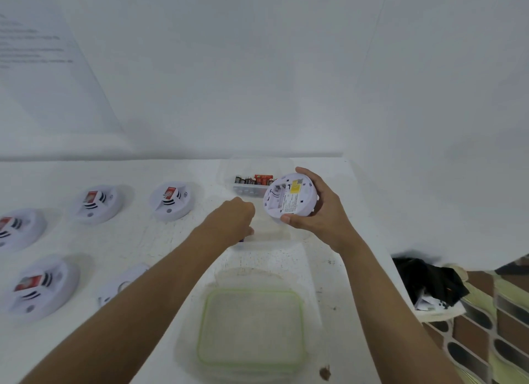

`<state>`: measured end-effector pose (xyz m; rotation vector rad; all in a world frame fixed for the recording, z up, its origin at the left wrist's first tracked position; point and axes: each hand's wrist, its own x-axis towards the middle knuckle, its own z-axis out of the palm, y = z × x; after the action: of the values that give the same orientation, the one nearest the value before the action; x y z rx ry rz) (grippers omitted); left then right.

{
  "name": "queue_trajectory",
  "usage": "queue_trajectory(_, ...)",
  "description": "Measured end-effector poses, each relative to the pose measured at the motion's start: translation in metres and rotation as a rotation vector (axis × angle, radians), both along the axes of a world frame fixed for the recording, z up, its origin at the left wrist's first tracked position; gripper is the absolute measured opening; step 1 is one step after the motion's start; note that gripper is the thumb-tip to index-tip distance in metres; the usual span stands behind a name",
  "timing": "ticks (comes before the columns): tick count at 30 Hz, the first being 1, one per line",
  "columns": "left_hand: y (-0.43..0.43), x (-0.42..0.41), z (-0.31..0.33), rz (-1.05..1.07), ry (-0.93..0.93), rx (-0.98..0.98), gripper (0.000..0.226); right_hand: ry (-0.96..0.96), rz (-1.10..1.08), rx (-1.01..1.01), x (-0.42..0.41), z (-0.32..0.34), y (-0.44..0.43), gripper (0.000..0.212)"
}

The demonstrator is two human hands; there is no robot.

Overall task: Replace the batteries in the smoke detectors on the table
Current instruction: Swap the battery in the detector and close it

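My right hand [320, 211] grips a smoke detector [290, 196] by its rim, thumb on the near edge and fingers round the far edge. It is lifted off the surface [143, 240] and tilted so that its back, with a yellow label, faces me. My left hand [233, 221] is just to the left of it, knuckles up, fingers curled down at a clear container [269, 236]. Something small and dark shows at the fingertips, but I cannot tell whether I am holding it (the fingers hide it). Just beyond both hands stands a tub of batteries [252, 184], partly behind the held detector. Nearer me than the hands lies a green-rimmed lid [252, 326], flat. Left of my left hand sit the other detectors [171, 200], face up, and a half-hidden detector [120, 283] lies under my left forearm.
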<state>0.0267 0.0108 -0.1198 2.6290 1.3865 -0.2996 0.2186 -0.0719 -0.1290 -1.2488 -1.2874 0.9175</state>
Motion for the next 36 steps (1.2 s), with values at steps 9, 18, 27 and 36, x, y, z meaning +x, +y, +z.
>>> queue_trajectory(9,0.014,-0.011,0.021,0.054,-0.233,0.021,0.02,0.005,-0.006,-0.019,0.001,-0.001,0.005,0.088)
queue_trajectory(18,0.083,0.002,0.036,0.049,-0.405,0.026,0.029,-0.006,-0.027,-0.038,0.008,0.001,0.016,0.087)
queue_trajectory(27,0.132,0.032,0.009,-0.056,-0.005,-0.06,0.035,-0.022,-0.069,-0.043,0.016,0.003,0.027,0.087)
queue_trajectory(36,0.14,0.036,0.005,-0.087,-0.053,-0.095,0.023,-0.048,-0.086,-0.045,0.021,-0.001,0.033,0.087)
